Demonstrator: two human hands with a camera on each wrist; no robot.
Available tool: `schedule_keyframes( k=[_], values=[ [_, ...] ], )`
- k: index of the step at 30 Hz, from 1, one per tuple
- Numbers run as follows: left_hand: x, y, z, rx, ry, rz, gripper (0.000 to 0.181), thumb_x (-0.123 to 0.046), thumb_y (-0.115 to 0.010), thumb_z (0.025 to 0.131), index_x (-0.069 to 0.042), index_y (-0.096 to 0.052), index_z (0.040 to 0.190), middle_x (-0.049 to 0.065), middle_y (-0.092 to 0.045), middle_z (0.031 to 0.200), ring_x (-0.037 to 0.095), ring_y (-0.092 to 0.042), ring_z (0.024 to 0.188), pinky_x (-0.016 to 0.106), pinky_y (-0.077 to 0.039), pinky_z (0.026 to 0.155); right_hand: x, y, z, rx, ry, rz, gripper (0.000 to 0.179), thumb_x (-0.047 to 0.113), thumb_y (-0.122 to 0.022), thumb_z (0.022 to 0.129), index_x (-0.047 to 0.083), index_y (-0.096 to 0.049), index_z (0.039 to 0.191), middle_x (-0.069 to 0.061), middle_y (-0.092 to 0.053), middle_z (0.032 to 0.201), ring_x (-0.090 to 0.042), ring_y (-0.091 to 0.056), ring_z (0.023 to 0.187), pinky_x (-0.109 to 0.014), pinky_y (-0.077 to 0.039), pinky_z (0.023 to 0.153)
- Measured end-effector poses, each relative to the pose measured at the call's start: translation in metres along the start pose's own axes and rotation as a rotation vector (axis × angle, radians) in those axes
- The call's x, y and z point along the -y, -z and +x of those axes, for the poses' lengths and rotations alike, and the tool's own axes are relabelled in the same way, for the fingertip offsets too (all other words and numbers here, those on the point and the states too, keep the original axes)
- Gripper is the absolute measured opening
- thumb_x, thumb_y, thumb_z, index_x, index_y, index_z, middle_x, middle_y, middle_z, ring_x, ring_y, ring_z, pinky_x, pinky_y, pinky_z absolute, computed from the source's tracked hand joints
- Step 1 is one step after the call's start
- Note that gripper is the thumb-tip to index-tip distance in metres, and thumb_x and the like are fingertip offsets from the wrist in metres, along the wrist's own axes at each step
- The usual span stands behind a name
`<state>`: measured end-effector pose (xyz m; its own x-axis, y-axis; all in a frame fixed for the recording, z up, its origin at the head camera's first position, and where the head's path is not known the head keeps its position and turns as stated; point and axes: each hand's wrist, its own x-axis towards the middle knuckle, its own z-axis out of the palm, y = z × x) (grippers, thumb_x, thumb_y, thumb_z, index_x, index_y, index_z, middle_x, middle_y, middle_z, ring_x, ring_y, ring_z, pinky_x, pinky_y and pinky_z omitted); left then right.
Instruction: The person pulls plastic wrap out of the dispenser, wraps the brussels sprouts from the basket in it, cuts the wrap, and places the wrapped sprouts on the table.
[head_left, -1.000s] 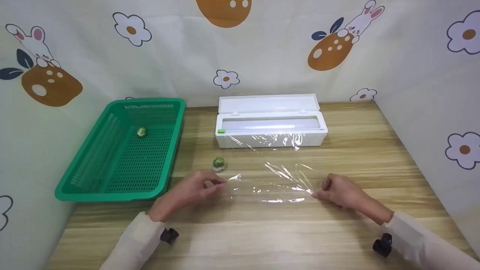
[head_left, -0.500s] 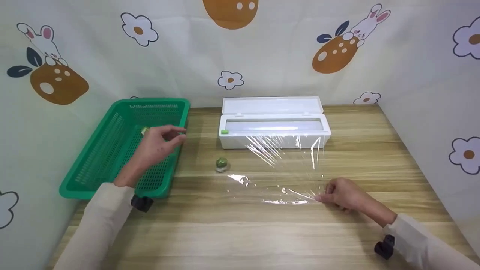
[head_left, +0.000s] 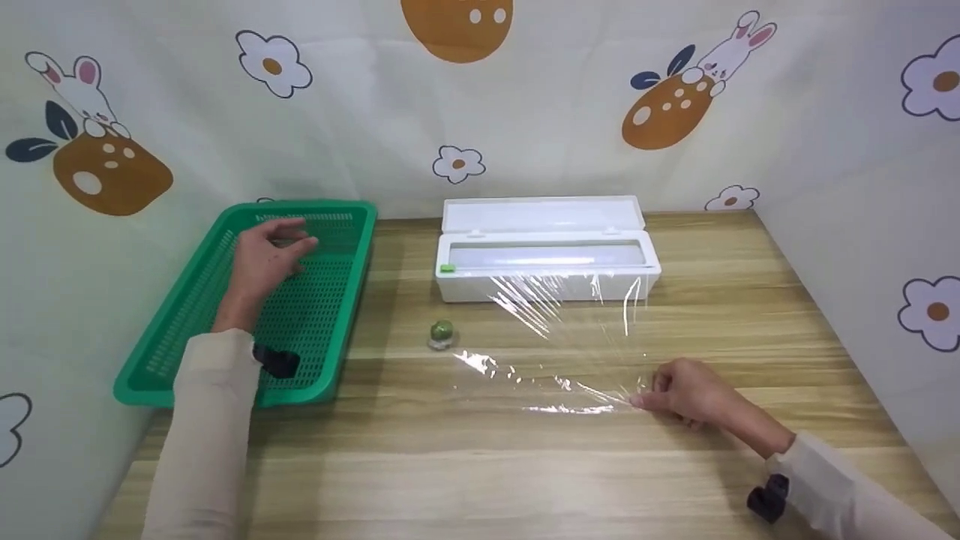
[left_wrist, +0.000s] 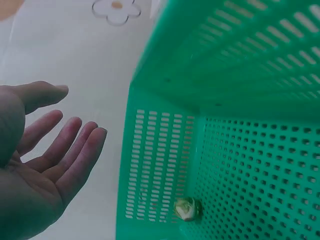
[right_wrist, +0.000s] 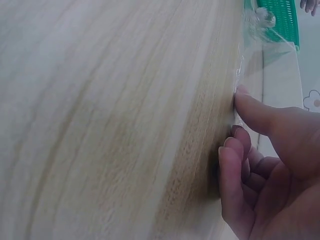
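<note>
My left hand [head_left: 266, 259] is over the green plastic basket [head_left: 363, 292], fingers loosely bent and nothing between them. A small green-and-white ball [left_wrist: 187, 209] lies in a bottom corner of the basket in the left wrist view; in the head view the hand hides it. On the right, my right hand [head_left: 690, 390] pinches the near right corner of a clear sheet of cling film [head_left: 551, 360] between thumb and fingers. The sheet runs from the white cling film box [head_left: 547, 289], whose lid stands up. Its near left corner lies free near the wood.
A second small green-and-white ball [head_left: 442, 334] sits on the wooden table [head_left: 480, 480], left of the film. A green slider [head_left: 448, 268] is at the left end of the box's front edge. A patterned curtain [head_left: 360, 97] borders the table at the back and sides.
My left hand has let go of the film's left corner and moved left and back, over the basket. My right hand has kept its pinch in nearly the same place.
</note>
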<state>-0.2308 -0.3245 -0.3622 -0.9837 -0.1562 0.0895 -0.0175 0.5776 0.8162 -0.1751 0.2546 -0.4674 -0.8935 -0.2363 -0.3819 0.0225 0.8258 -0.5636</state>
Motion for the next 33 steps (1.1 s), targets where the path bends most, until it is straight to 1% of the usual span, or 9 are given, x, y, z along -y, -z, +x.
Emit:
schedule_keyframes(
  k=[9, 14, 17, 20, 23, 26, 28, 30, 33],
  values=[
    [0.028, 0.010, 0.027, -0.166, 0.185, -0.178, 0.055, -0.027, -0.061, 0.099, -0.006, -0.046, 0.148, -0.010, -0.051, 0.113, -0.005, -0.060, 0.080, 0.016, -0.057, 0.069, 0.000, -0.002, -0.001, -0.020, 0.027, 0.020, 0.039, 0.045, -0.079, 0.082, 0.012, -0.060, 0.073, 0.006, -0.048, 0.052, -0.007, -0.045, 0.040, -0.021, -0.042, 0.039],
    [0.045, 0.008, 0.035, -0.282, 0.339, -0.389, 0.055, -0.019, -0.065, 0.097, -0.009, -0.047, 0.147, -0.012, -0.050, 0.104, 0.001, -0.058, 0.085, 0.017, -0.057, 0.064, -0.001, -0.003, -0.001, -0.020, 0.017, 0.025, 0.038, 0.045, -0.079, 0.083, 0.012, -0.060, 0.074, 0.005, -0.050, 0.054, -0.009, -0.046, 0.041, -0.022, -0.043, 0.039],
    [0.056, 0.003, 0.037, -0.310, 0.417, -0.489, 0.058, -0.015, -0.065, 0.096, -0.011, -0.043, 0.150, -0.009, -0.052, 0.112, 0.002, -0.058, 0.089, 0.018, -0.059, 0.067, -0.001, -0.002, -0.001, -0.022, 0.011, 0.020, 0.038, 0.044, -0.079, 0.083, 0.013, -0.061, 0.074, 0.005, -0.049, 0.054, -0.008, -0.046, 0.041, -0.021, -0.043, 0.039],
    [0.067, 0.000, 0.039, -0.292, 0.481, -0.485, 0.062, -0.012, -0.061, 0.098, -0.013, -0.036, 0.155, 0.003, -0.050, 0.139, 0.004, -0.060, 0.093, 0.020, -0.060, 0.071, -0.002, 0.000, -0.001, -0.026, 0.014, 0.017, 0.038, 0.044, -0.079, 0.083, 0.013, -0.060, 0.074, 0.006, -0.049, 0.054, -0.007, -0.045, 0.040, -0.020, -0.042, 0.038],
    [0.077, -0.003, 0.040, -0.245, 0.510, -0.387, 0.063, -0.013, -0.057, 0.100, -0.014, -0.029, 0.157, 0.011, -0.034, 0.160, 0.009, -0.061, 0.105, 0.021, -0.060, 0.079, -0.002, 0.000, -0.001, -0.027, 0.015, 0.019, 0.037, 0.043, -0.079, 0.083, 0.013, -0.060, 0.074, 0.006, -0.048, 0.054, -0.007, -0.045, 0.040, -0.020, -0.041, 0.038],
    [0.086, -0.005, 0.041, -0.183, 0.508, -0.288, 0.066, -0.017, -0.055, 0.101, -0.013, -0.023, 0.159, 0.010, -0.026, 0.165, 0.020, -0.056, 0.127, 0.026, -0.056, 0.097, -0.002, -0.001, -0.002, -0.023, 0.008, 0.023, 0.035, 0.042, -0.079, 0.083, 0.013, -0.061, 0.073, 0.006, -0.049, 0.054, -0.007, -0.044, 0.040, -0.019, -0.040, 0.038],
    [0.091, -0.006, 0.041, -0.148, 0.504, -0.251, 0.069, -0.019, -0.054, 0.102, -0.013, -0.019, 0.160, 0.011, -0.023, 0.167, 0.025, -0.043, 0.143, 0.033, -0.047, 0.111, -0.002, -0.001, -0.002, -0.020, 0.004, 0.027, 0.035, 0.042, -0.079, 0.083, 0.014, -0.061, 0.073, 0.006, -0.049, 0.053, -0.007, -0.044, 0.040, -0.019, -0.040, 0.038],
    [0.096, -0.007, 0.041, -0.112, 0.511, -0.227, 0.070, -0.020, -0.053, 0.102, -0.012, -0.015, 0.161, 0.012, -0.020, 0.168, 0.028, -0.033, 0.150, 0.039, -0.038, 0.119, -0.002, -0.001, -0.002, -0.023, 0.013, 0.026, 0.036, 0.043, -0.079, 0.083, 0.013, -0.060, 0.073, 0.006, -0.049, 0.053, -0.007, -0.044, 0.040, -0.019, -0.040, 0.038],
    [0.099, -0.009, 0.041, -0.090, 0.547, -0.230, 0.070, -0.022, -0.051, 0.103, -0.014, -0.013, 0.161, 0.010, -0.017, 0.168, 0.028, -0.038, 0.146, 0.039, -0.037, 0.119, -0.003, 0.000, -0.001, -0.029, 0.015, 0.029, 0.037, 0.043, -0.080, 0.082, 0.014, -0.060, 0.072, 0.007, -0.048, 0.053, -0.006, -0.044, 0.039, -0.019, -0.039, 0.037]
  ],
)
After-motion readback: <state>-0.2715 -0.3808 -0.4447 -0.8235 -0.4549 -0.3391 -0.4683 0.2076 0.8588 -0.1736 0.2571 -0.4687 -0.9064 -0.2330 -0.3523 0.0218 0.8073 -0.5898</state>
